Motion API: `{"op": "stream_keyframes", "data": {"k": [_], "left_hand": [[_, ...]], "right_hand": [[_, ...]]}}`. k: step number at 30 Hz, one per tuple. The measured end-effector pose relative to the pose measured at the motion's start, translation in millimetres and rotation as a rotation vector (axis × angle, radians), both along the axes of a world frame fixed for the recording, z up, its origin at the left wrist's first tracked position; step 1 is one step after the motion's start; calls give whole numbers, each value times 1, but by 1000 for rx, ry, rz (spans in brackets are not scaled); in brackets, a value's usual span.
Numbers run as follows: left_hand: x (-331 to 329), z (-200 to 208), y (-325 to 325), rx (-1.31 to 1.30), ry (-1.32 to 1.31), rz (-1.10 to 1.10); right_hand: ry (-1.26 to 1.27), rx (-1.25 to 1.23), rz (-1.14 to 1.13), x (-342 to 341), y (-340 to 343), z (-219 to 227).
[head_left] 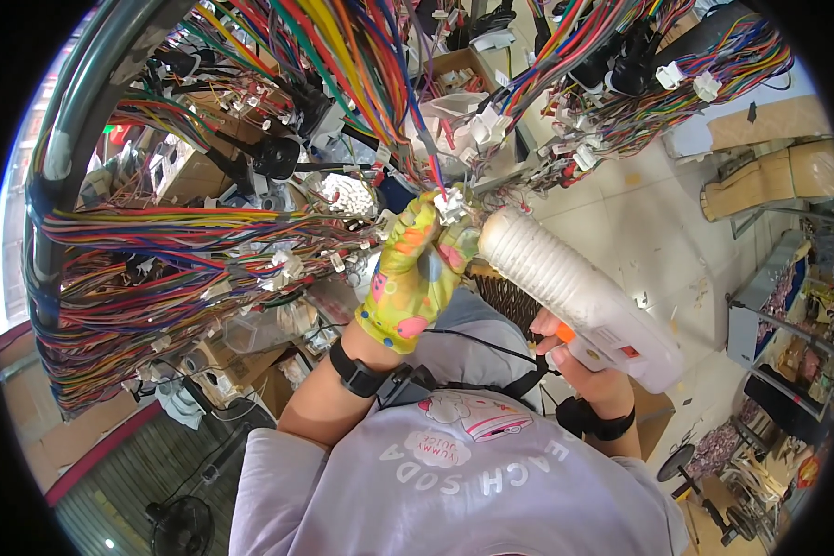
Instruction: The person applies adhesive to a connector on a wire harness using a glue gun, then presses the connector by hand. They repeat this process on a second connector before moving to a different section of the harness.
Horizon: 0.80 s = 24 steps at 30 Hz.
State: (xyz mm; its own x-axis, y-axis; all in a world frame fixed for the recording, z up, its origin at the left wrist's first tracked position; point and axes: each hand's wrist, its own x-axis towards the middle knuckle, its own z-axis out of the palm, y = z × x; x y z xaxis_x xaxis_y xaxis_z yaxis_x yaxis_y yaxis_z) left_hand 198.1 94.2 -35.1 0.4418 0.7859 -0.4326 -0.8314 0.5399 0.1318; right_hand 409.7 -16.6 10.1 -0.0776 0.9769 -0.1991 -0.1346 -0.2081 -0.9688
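My left hand [405, 278], in a yellow flowered glove, is closed on a small white plug connector [452, 206] with coloured wires running up from it. My right hand [588, 371] is bare and grips a white glue gun [574, 287] with a ribbed barrel, an orange trigger and a red switch. Its browned front end points up and left, just right of the connector. The gun's body hides part of my right hand. Whether its tip touches the connector I cannot tell.
Thick bundles of coloured wires [204, 232] hang on a dark metal frame [51, 176] at the left and come down from above. More bundles with white connectors [686, 82] spread at upper right. A fan [181, 528] stands lower left; cardboard [774, 176] and a metal rack [778, 334] are at right.
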Motion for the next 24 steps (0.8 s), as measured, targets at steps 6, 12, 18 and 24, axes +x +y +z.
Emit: {"op": "stream_keyframes", "data": {"k": [6, 12, 18, 24], "left_hand": [[2, -8, 0, 16, 34, 36], [1, -7, 2, 106, 56, -14], [3, -2, 0, 42, 38, 50], [3, -3, 1, 55, 35, 57]], "right_hand": [[-1, -49, 53, -1, 0, 2], [-42, -66, 106, 1, 3, 3], [-6, -48, 41, -2, 3, 3], [-18, -18, 57, 1, 2, 1]]}}
